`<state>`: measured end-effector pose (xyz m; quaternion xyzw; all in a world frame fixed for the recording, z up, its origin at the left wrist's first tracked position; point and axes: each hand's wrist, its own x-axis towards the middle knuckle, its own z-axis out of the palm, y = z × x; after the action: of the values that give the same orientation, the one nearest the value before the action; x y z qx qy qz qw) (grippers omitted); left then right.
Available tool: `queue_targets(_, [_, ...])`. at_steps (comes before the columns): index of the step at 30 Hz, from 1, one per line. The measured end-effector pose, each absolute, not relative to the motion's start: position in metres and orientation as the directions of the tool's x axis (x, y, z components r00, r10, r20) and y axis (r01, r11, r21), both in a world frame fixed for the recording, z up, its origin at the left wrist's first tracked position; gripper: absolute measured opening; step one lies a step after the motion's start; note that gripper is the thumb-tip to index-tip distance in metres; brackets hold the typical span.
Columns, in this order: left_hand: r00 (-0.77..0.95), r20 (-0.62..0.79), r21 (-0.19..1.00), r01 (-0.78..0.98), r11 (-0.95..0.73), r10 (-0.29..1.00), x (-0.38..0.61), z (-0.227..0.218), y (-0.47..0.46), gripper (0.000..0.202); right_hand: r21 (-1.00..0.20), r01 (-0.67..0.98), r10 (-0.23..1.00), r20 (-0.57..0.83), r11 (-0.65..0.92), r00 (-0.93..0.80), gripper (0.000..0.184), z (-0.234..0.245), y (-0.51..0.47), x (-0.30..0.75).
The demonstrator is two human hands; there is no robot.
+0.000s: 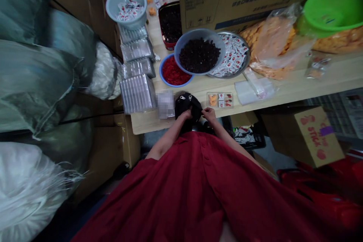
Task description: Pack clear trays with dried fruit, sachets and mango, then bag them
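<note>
A small black bag with silver zipper pulls (184,100) is at the front edge of the wooden table (227,112). My left hand (186,114) is closed on the bag from the near side, with the fingertips lost in the dark fabric. At the bag's right edge, my right hand (209,114) pinches the black cloth between thumb and fingers. Just beyond the right hand lies a clear compartment tray (219,100) holding orange pieces, small printed packets and dark red bits. What is inside the bag is hidden.
Stacks of clear plastic trays (138,93) line the table's left side. Behind the bag stand a bowl of red pieces (175,72), a bowl of dark pieces (200,56) and a metal bowl of packets (232,56). A large carton (215,0) and green basin (334,9) stand behind.
</note>
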<state>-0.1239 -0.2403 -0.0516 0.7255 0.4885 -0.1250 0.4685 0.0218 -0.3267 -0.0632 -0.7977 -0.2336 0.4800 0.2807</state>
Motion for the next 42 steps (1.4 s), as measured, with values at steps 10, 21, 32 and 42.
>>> queue_targets(10, [0.426,-0.533,0.624,0.782,-0.001,0.731,-0.134,-0.032,-0.248,0.042,-0.863,0.080,0.861,-0.481,-0.498,0.164,0.019,-0.045,-0.323,0.018])
queue_targets(21, [0.467,-0.353,0.547,0.806,-0.226,0.811,-0.151,-0.005,-0.261,0.050,-0.831,0.135,0.839,-0.517,-0.539,0.170,0.005,-0.063,-0.336,0.016])
queue_targets(32, [0.846,-0.395,0.332,0.496,-0.802,0.359,-0.158,0.004,-0.284,0.023,-0.731,0.203,0.742,-0.670,-0.652,-0.032,0.011,-0.064,-0.363,0.007])
queue_targets(42, [0.676,-0.547,0.184,0.672,-0.718,0.493,-0.159,0.005,-0.281,0.030,-0.656,0.390,0.689,-0.721,-0.646,-0.072,0.024,-0.045,-0.351,-0.011])
